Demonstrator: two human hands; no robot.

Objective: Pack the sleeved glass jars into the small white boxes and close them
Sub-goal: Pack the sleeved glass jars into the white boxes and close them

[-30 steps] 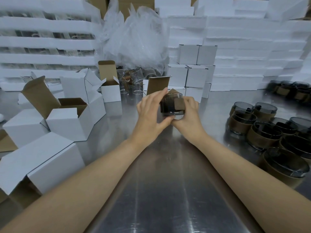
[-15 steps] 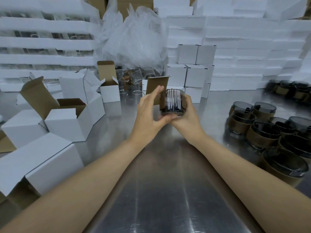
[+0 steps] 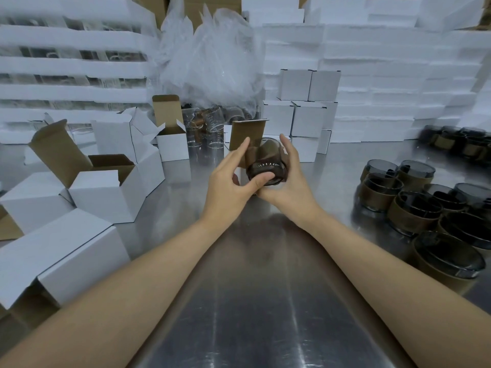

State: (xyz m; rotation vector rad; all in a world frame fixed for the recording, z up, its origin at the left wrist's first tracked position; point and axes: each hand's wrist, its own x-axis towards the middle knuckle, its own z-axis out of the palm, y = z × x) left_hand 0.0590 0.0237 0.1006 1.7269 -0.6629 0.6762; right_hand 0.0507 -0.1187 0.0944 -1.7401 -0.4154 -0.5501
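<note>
Gripping from opposite sides, the left hand (image 3: 230,185) and right hand (image 3: 291,183) clamped a round smoked-glass jar (image 3: 267,170), tilted with its thick base toward the camera. Behind the jar stood a white box (image 3: 247,134) with its brown cardboard flap raised. Right of the jar, sleeved jars (image 3: 414,212) clustered on the brushed steel table (image 3: 252,301).

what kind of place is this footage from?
Probably a packing station in a factory or warehouse: sleeved glass jars grouped at right, open white boxes at left, foam sheets stacked behind.

A reflective steel table (image 3: 252,301) (streaked with glare) fronts stacked white foam slabs (image 3: 398,75).
</note>
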